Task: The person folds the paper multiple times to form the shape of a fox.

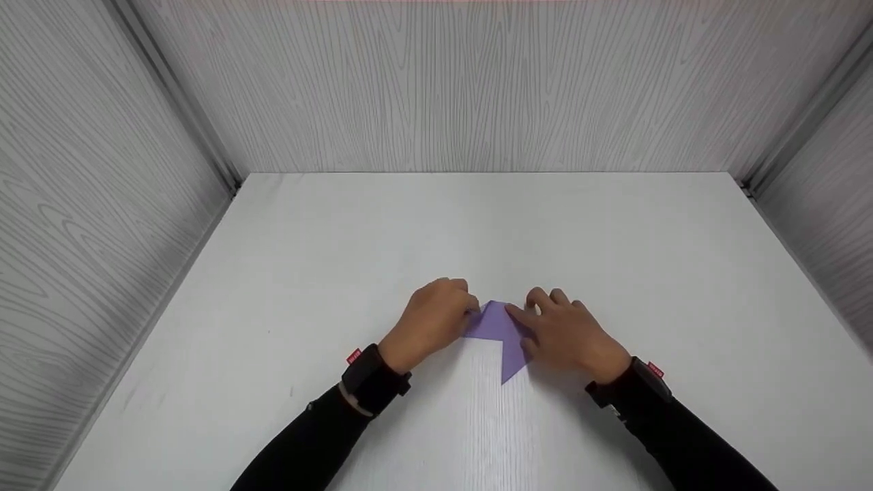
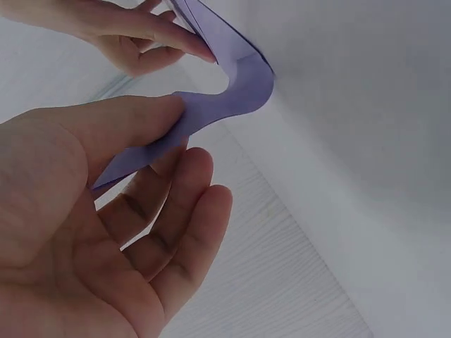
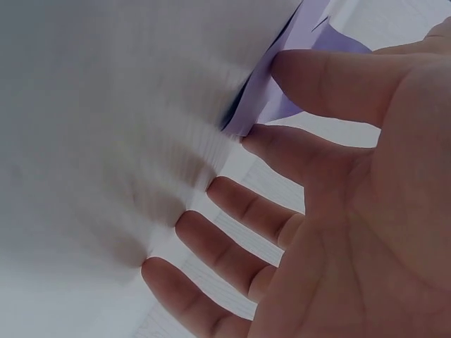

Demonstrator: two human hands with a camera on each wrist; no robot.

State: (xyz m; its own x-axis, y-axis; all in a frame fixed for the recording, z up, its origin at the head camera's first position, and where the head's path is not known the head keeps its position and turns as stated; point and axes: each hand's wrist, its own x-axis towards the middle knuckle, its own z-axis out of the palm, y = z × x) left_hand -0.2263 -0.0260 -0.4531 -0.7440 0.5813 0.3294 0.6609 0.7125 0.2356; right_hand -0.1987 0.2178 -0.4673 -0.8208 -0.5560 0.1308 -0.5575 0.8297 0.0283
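A folded piece of purple paper [image 1: 515, 351] lies on the white table between the two hands, its lower corner pointing toward the person. My left hand [image 1: 436, 317] pinches its left end, the thumb above and bent fingers beneath, as the left wrist view shows. From there the paper [image 2: 246, 88] bends in a raised curve toward the other hand. At its right part, my right hand [image 1: 566, 334] rests with index finger and thumb apart on the paper. The other right fingers [image 3: 218, 250] reach down beside it, tips at the tabletop in the right wrist view.
The white table [image 1: 341, 232] spreads out around the hands. Pale wood-grain panels stand along its back [image 1: 436, 88], left [image 1: 82, 204] and right sides. Both wrists carry black bands [image 1: 375, 378] under dark sleeves.
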